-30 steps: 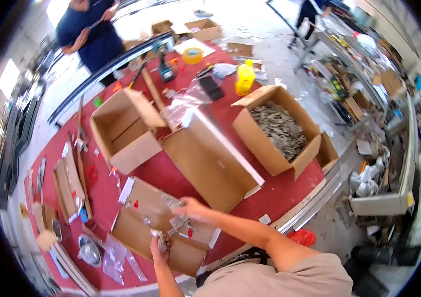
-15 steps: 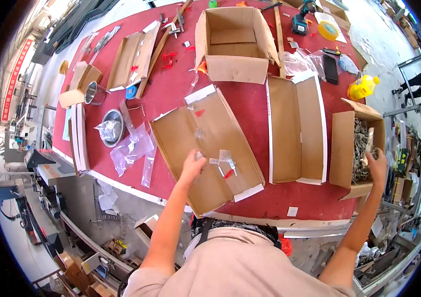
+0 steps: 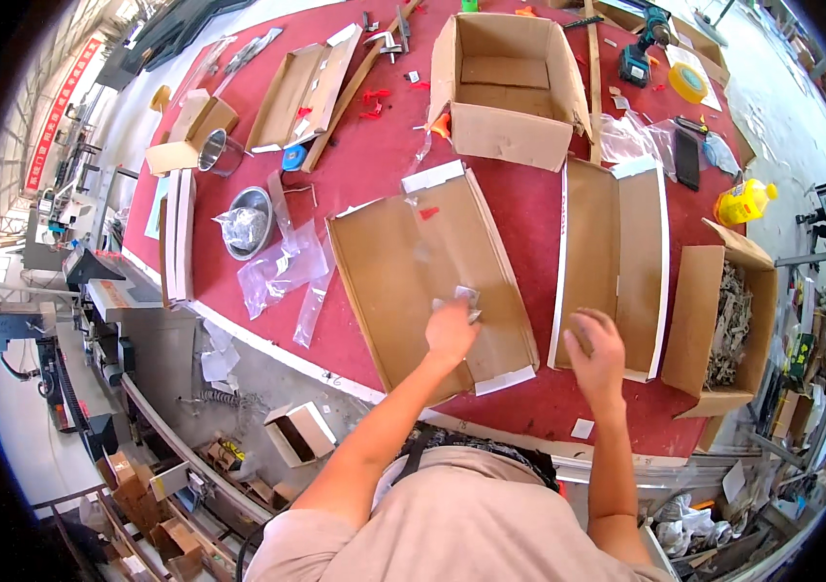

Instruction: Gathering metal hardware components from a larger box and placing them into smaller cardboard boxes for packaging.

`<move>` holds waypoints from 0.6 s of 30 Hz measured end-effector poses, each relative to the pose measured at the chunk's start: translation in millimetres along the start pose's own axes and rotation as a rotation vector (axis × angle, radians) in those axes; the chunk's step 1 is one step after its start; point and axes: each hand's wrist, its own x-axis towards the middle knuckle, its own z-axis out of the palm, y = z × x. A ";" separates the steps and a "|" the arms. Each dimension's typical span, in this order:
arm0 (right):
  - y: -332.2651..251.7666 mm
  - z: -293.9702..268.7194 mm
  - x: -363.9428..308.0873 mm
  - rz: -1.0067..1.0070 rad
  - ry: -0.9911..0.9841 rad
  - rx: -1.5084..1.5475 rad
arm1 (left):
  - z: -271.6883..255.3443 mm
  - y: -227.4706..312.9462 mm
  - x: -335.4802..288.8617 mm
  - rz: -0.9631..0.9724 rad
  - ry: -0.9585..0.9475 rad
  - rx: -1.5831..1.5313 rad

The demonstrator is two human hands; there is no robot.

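My left hand is over a shallow cardboard tray, its fingers closed around small pieces I cannot make out. A small clear plastic piece shows at its fingertips. A small red piece lies near the tray's far end. My right hand hangs over the near left corner of a second cardboard tray, fingers curled but apart, with nothing visible in them. Right of that stands an open carton holding a heap of small grey pieces.
Beyond the trays stands a large open carton. A metal bowl with a plastic bag, and loose clear bags, lie to the left. A yellow bottle, a black phone-like slab and a cordless drill are at the right.
My right hand has left the carton of grey pieces, moving left without the long pale item it held. My left hand has moved right across the tray to the small parts, now covered.
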 end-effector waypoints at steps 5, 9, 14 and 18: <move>-4.9 22.9 -17.2 0.094 -0.072 0.103 | -4.3 1.9 1.7 0.028 0.062 0.051; -11.1 21.1 -16.4 0.040 -0.059 0.057 | -36.3 6.4 9.9 -0.088 -0.019 -0.214; -12.3 25.4 -22.2 0.056 -0.050 0.071 | -76.0 -18.9 54.5 -0.135 0.318 -0.135; -13.5 36.4 -26.8 0.008 -0.081 0.066 | -55.5 -48.9 81.6 -0.060 0.183 0.077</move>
